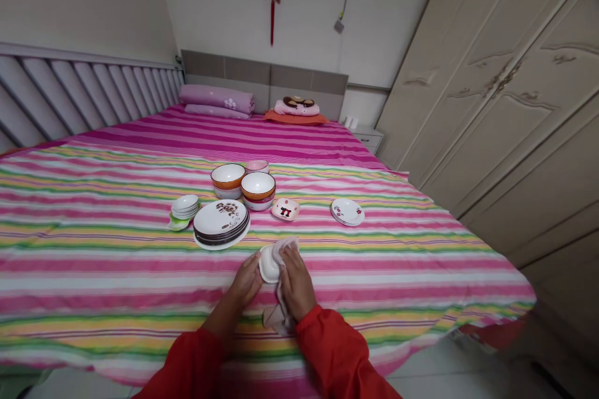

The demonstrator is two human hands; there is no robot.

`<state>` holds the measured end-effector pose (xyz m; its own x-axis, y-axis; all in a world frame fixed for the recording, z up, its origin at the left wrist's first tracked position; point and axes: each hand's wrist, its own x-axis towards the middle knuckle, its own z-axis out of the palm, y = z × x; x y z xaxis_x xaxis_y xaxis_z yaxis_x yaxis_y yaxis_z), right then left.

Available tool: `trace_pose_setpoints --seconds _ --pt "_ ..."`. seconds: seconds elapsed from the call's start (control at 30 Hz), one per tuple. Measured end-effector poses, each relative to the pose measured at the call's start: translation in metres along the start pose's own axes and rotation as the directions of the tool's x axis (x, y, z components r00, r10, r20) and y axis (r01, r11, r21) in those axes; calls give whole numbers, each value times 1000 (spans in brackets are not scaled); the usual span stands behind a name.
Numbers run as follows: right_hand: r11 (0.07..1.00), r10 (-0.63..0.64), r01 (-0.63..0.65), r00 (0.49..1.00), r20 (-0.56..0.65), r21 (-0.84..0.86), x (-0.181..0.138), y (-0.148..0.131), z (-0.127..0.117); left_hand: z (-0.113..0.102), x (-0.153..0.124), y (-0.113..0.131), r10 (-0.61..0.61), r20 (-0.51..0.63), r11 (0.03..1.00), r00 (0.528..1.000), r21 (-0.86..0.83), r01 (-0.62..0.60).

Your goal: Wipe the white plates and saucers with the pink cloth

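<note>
My left hand [246, 285] grips a small white dish [268, 264] by its left side, just above the striped bedspread [116, 243]. My right hand [296, 280] is closed on a pale cloth [282, 248] that wraps over the dish's right edge and hangs down below the hand. Both arms wear red sleeves. Beyond the hands sits a stack of plates [221, 223] with a brown pattern on the top one.
Two orange-rimmed bowls [243, 184] and a pink bowl [257, 166] stand behind the plates. Small white saucers [185, 206] lie to the left, a little patterned dish [285, 209] and a plate stack [347, 212] to the right. A wardrobe [505, 100] lines the right side.
</note>
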<state>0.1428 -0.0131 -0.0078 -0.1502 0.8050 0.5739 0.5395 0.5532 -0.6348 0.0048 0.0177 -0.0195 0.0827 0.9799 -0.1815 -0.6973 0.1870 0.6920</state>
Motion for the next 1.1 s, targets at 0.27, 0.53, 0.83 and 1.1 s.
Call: trace_pose_setpoints --seconds 0.27,0.53,0.83,1.1 --pt "992 -45 47 999 23 -120 0 -12 6 -1 1 -1 5 20 1000 1000 -16 -5" --pt "993 -57 59 998 29 -99 9 -16 4 -2 1 -1 10 22 999 1000 -48 -9" --pt "993 -121 120 989 84 13 -15 -7 -25 1 -1 0 8 63 1000 998 1 -8" --pt "993 -58 54 998 -31 -102 -4 -2 -18 2 -1 -1 11 22 1000 1000 15 -11"
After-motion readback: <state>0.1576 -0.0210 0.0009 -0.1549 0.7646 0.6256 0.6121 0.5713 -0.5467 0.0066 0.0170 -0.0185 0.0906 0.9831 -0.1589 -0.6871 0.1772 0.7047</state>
